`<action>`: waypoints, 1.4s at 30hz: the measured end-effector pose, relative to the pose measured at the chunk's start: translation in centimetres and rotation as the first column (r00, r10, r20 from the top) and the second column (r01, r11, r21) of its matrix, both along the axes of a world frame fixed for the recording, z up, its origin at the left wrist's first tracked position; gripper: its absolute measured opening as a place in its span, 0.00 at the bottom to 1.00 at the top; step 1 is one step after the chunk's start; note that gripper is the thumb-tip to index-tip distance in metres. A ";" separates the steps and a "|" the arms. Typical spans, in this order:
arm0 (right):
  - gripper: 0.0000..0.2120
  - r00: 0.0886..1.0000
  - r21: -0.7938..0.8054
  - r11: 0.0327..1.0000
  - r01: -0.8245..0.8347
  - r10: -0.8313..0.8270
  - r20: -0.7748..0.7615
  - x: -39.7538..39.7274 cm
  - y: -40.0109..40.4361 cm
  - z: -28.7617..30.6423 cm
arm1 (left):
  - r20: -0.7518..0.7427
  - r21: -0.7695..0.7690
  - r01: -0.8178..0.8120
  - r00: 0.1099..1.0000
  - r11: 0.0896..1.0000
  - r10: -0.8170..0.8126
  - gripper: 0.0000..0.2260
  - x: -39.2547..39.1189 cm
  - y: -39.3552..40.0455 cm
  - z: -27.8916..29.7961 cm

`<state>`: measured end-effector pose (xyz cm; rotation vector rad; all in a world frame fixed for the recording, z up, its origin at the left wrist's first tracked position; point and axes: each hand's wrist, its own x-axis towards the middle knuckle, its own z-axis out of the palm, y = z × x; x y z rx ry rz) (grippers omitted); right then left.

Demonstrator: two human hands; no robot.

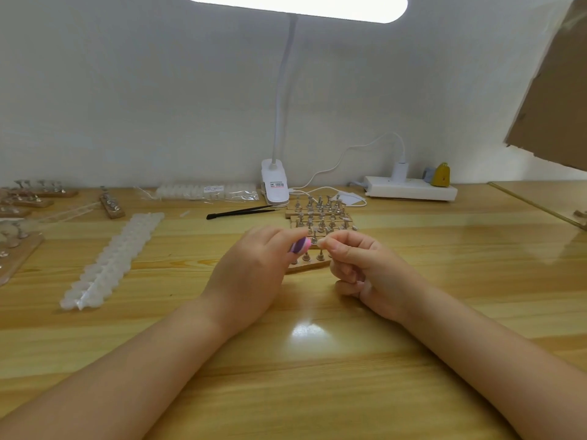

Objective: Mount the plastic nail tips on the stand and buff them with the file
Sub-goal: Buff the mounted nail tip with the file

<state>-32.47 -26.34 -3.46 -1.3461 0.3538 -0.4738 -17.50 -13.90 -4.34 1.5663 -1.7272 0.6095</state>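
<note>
My left hand (254, 268) is closed around a small purple and pink file (300, 245), whose end pokes out toward the right. My right hand (359, 265) pinches a small pale nail tip (321, 241) between thumb and forefinger, close to the file's end. Both hands hover over a wooden stand (306, 266) with metal pegs, partly hidden behind them. A long strip of clear plastic nail tips (111, 258) lies on the table to the left.
More wooden peg stands (319, 214) sit just behind the hands, and others (19, 217) at the far left. Black tweezers (241, 212), a bag of tips (206, 192), a clip lamp (274, 185) and a power strip (411, 187) line the back. Cardboard (552, 90) hangs at the upper right.
</note>
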 end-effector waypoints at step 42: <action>0.04 1.000 0.032 0.999 -0.012 0.013 -0.022 0.0 -0.2 0.1 | 0.130 -0.208 -0.078 0.986 0.975 0.107 0.08 -0.7 0.2 0.6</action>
